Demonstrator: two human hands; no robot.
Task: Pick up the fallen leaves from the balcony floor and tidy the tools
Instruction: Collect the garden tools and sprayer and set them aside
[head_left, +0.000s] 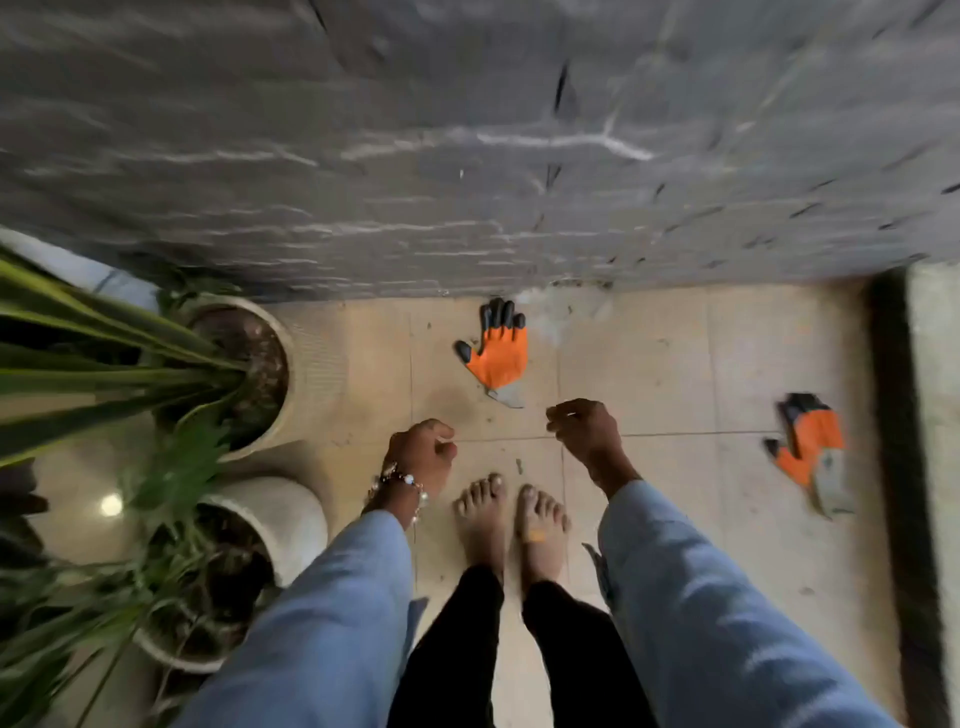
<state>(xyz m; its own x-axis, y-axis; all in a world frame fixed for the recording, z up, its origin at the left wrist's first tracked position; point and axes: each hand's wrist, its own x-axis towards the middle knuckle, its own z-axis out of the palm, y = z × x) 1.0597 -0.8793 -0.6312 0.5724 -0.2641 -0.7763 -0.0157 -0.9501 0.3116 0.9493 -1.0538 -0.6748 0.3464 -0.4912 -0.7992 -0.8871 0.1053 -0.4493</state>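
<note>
Head view, looking straight down: both hands hang loosely curled and holding nothing, left hand (423, 452) by the pots, right hand (584, 431) nearer the work. An orange glove (498, 351) lies flat on the tiled balcony floor (675, 364) just ahead of the right fingers (558, 415), its long axis pointing away toward the grey wall (467, 156), cuff end closest; a second glove (810, 447) lies crumpled well off to the right beside a dark threshold strip (893, 415). Two potted plants (249, 374) crowd the left side, small leaf specks dot the tiles near the bare feet (511, 519), and motion blur hides finer debris.
</note>
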